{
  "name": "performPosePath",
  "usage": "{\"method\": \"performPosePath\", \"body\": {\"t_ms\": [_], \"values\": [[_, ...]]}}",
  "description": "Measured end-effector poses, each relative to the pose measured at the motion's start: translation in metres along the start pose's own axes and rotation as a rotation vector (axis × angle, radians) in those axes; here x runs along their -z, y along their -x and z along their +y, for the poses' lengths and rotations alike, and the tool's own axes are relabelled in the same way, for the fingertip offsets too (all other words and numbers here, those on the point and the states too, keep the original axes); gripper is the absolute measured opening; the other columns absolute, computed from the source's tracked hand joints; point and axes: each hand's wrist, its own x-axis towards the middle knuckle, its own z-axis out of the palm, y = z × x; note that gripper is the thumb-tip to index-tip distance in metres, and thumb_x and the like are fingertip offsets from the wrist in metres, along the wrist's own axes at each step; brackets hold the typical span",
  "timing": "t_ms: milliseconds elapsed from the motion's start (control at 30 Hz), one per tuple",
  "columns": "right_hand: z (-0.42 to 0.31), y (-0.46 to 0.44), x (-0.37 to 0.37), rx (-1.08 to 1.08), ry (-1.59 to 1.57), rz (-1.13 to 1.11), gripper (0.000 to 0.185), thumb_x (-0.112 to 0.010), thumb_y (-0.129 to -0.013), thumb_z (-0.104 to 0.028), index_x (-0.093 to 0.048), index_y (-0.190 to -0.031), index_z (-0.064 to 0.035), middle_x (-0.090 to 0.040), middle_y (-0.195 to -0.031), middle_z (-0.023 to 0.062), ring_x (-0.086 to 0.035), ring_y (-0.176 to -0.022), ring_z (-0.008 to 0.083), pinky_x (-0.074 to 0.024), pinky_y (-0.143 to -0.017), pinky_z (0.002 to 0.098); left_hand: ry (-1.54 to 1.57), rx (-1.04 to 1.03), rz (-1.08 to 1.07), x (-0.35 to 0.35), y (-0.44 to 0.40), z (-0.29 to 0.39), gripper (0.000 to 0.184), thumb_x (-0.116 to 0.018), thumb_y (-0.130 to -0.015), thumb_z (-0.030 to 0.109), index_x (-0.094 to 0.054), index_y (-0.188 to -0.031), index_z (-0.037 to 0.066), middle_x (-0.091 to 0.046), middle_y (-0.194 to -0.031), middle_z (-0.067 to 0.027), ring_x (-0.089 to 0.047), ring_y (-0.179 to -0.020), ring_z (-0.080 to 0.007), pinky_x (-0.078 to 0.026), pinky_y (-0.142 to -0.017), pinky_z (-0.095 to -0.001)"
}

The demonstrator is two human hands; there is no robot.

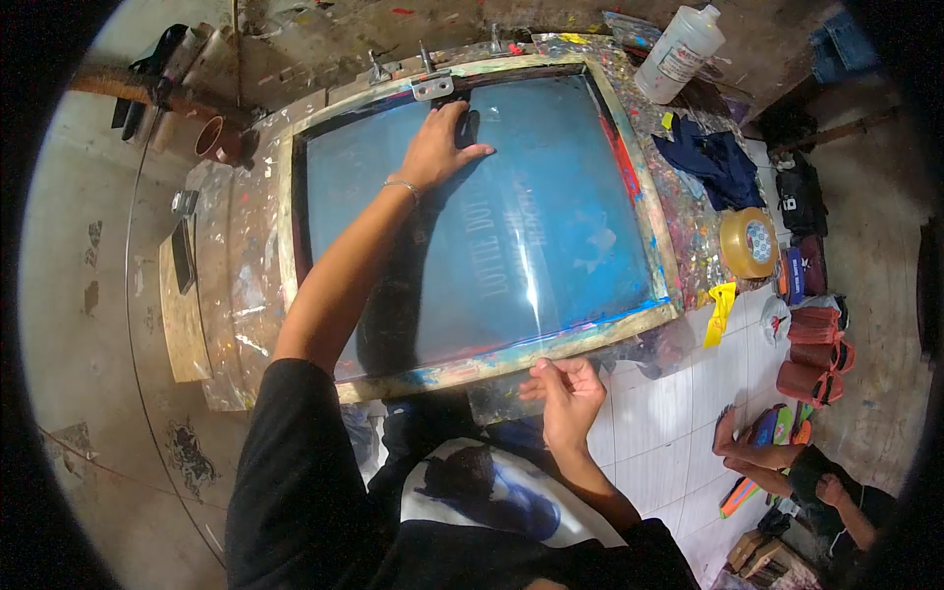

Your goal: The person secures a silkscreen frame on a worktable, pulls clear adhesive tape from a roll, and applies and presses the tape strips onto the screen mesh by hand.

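Observation:
A wooden-framed printing screen (590,167) with blue-grey mesh lies in front of me, with faint lettering showing in the mesh. My left hand (438,143) reaches across to its far side, fingers against the mesh below the metal hinge clamp (433,86) and thumb stretched out. Down the mesh runs a shiny clear strip of tape (532,285), from near my left hand to the near rim. At that rim, my right hand (565,391) pinches the strip's near end between thumb and fingers.
A roll of clear tape (748,242), a dark blue cloth (710,162) and a white plastic bottle (679,54) sit right of the screen. A yellow scrap (720,313) hangs at the table edge. Another person (831,492) sits low at right.

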Motion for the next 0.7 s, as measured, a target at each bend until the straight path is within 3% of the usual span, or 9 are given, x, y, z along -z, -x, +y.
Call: {"method": "performPosePath", "body": {"t_ms": [133, 200, 700], "values": [[0.0, 0.0, 0.0, 0.013, -0.002, -0.002, 0.01, -0.066, -0.09, -0.001, -0.056, -0.09, 0.002, -0.069, -0.082, 0.017, -0.069, -0.063, 0.0204, -0.0594, -0.053, 0.0318, -0.077, -0.088, 0.064, -0.005, 0.005, -0.002, 0.09, -0.079, -0.075, 0.053, -0.044, -0.139, 0.002, -0.051, -0.137, -0.0229, -0.05, -0.126, -0.0381, -0.04, -0.107, -0.0469], [-0.001, -0.001, -0.001, 0.015, 0.002, 0.0, 0.01, -0.066, -0.09, 0.0, -0.056, -0.09, 0.002, -0.069, -0.082, 0.0171, -0.069, -0.062, 0.0204, -0.0594, -0.052, 0.0318, -0.038, -0.072, -0.007, -0.005, 0.006, -0.004, 0.094, -0.077, -0.075, 0.055, -0.04, -0.139, -0.005, -0.046, -0.143, -0.0231, -0.039, -0.138, -0.0372, -0.023, -0.119, -0.0496], [-0.003, -0.002, -0.002, 0.009, 0.044, -0.01, 0.012, -0.066, -0.091, -0.002, -0.056, -0.09, 0.0033, -0.067, -0.08, 0.016, -0.068, -0.062, 0.0195, -0.0592, -0.052, 0.0311, -0.13, -0.048, -0.095, -0.003, 0.03, 0.011, 0.106, -0.076, -0.074, 0.06, -0.031, -0.145, -0.003, -0.034, -0.152, -0.0225, -0.021, -0.147, -0.0365, -0.014, -0.119, -0.056]]}}
